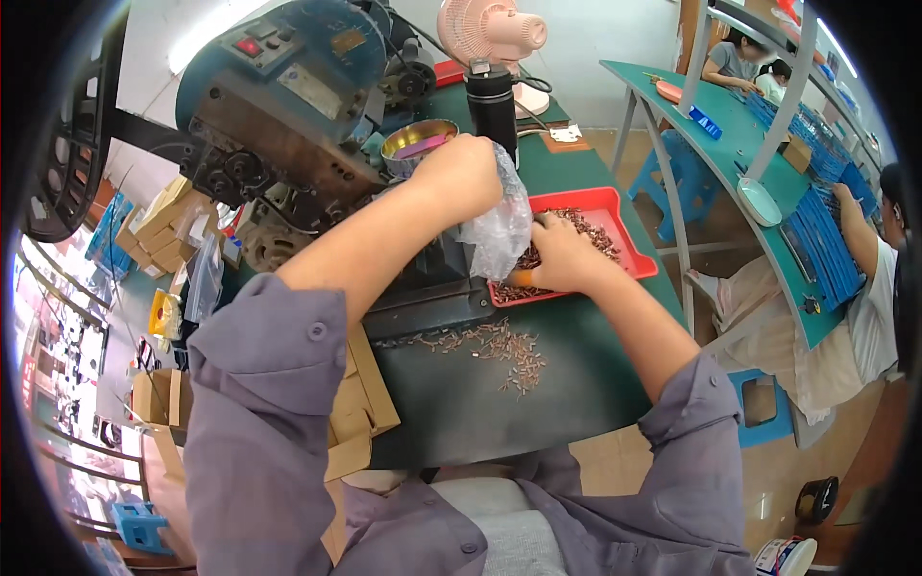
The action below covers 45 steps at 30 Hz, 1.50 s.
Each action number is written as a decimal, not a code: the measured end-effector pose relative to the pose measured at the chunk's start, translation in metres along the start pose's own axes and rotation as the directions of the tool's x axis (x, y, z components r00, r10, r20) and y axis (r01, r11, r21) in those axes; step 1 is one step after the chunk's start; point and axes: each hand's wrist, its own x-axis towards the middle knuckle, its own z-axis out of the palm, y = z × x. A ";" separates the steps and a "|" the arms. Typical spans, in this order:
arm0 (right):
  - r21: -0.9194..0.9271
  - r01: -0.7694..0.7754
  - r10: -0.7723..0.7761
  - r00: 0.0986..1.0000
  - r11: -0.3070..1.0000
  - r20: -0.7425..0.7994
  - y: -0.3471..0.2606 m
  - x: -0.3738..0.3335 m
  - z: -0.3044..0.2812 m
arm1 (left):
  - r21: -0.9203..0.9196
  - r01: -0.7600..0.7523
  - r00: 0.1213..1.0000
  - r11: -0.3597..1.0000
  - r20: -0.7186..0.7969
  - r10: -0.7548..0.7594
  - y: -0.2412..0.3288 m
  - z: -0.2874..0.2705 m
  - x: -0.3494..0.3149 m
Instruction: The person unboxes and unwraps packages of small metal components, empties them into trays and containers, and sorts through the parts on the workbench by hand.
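Observation:
My left hand (459,180) is closed on the top of a crumpled clear plastic bag (497,230), which hangs over the left side of a red tray (642,261). Inside the tray lies a heap of small copper-coloured metal pieces (597,230). My right hand (567,255) rests among these pieces next to the bag, its thumb and fingers apart. An orange cover (521,277) sits on the thumb. Bag and pieces partly hide the fingertips. More loose metal pieces (504,350) are scattered on the green tabletop (432,413) nearer to me.
A blue-green machine (279,82) stands at the left, its dark base beside the tray. Behind are a gold tin (408,136), a black bottle (492,108) and a pink fan (490,34). An open cardboard box (365,403) adjoins the table's left edge. Other people work at a bench (711,154) on the right.

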 end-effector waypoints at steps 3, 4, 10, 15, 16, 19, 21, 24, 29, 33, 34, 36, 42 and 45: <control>-0.078 0.026 -0.020 0.997 0.997 0.073 0.006 0.012 -0.002 | -0.019 -0.123 0.980 0.992 -0.163 0.118 -0.008 0.014 0.012; -0.133 0.053 -0.033 0.989 0.990 0.146 0.012 0.018 0.001 | -0.015 -0.123 0.980 0.992 -0.159 0.119 -0.010 0.015 0.015; -0.014 0.090 -0.090 0.995 0.996 -0.046 0.016 0.023 0.006 | -0.247 0.088 0.996 0.965 0.044 -0.079 -0.028 -0.018 0.004; 0.173 0.106 -0.062 0.968 0.979 -0.245 0.034 0.030 0.002 | -0.252 0.079 0.995 0.965 0.078 -0.062 -0.028 -0.045 -0.003; 0.173 0.109 -0.064 0.967 0.979 -0.245 0.034 0.031 -0.003 | -0.147 0.018 0.997 0.989 0.071 -0.008 -0.025 -0.039 -0.002; 0.752 -0.220 0.368 0.929 0.621 -0.033 0.039 0.034 -0.020 | 0.010 -0.124 0.992 0.992 -0.013 0.124 -0.012 -0.006 0.007; 0.872 -0.282 0.443 0.892 0.400 0.085 0.057 0.035 -0.032 | 0.045 -0.161 0.987 0.986 0.038 0.159 -0.004 0.006 0.018; 0.953 -0.259 0.487 0.860 0.158 0.153 0.066 0.037 -0.043 | 0.166 -0.129 0.991 0.978 0.058 0.121 -0.006 0.020 0.030; 0.925 -0.359 0.446 0.852 0.121 0.273 0.085 0.029 -0.037 | 0.110 -0.196 0.979 0.974 0.084 0.188 -0.017 0.012 0.024; 0.775 -0.343 0.360 0.919 0.530 0.161 0.050 0.015 -0.037 | 0.019 -0.375 0.927 0.927 -0.016 0.375 -0.029 0.002 0.017; 0.700 -0.326 0.322 0.936 0.635 0.144 0.045 0.013 -0.041 | 0.023 -0.506 0.858 0.862 -0.084 0.506 -0.029 -0.001 0.015; 0.593 -0.354 0.286 0.935 0.723 0.210 0.046 0.014 -0.060 | 0.021 -0.562 0.817 0.827 -0.137 0.559 -0.027 -0.004 0.018; 0.687 0.269 0.183 0.841 0.675 -0.509 0.031 0.024 -0.104 | -0.020 -0.555 0.811 0.832 -0.237 0.535 -0.004 -0.025 0.015; 0.499 0.349 0.000 0.819 0.793 -0.573 0.014 0.034 -0.105 | 0.021 -0.546 0.807 0.838 -0.256 0.532 -0.002 -0.036 0.018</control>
